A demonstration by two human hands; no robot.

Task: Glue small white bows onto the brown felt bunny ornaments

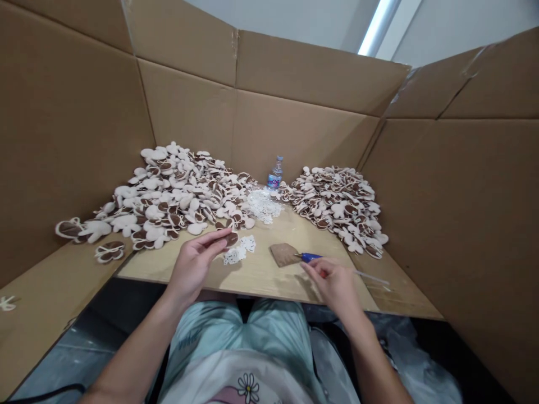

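Between the thumb and fingers of my left hand [197,259] is a small brown and white felt piece [231,239], partly covered by the fingers. Just right of it, small white lacy cutouts [240,251] lie on the board. My right hand [332,280] is closed around a blue glue gun [310,257] with a clear glue stick [370,276] reaching out behind it. The gun's metal tip points left, over a brown cardboard scrap [283,254] on the board. My two hands are well apart.
A large heap of white and brown felt pieces [168,196] fills the left back, and a second heap [343,207] the right. Between them stand a water bottle [275,174] and more white cutouts [265,205]. Tall cardboard walls [303,84] surround the work board [252,280].
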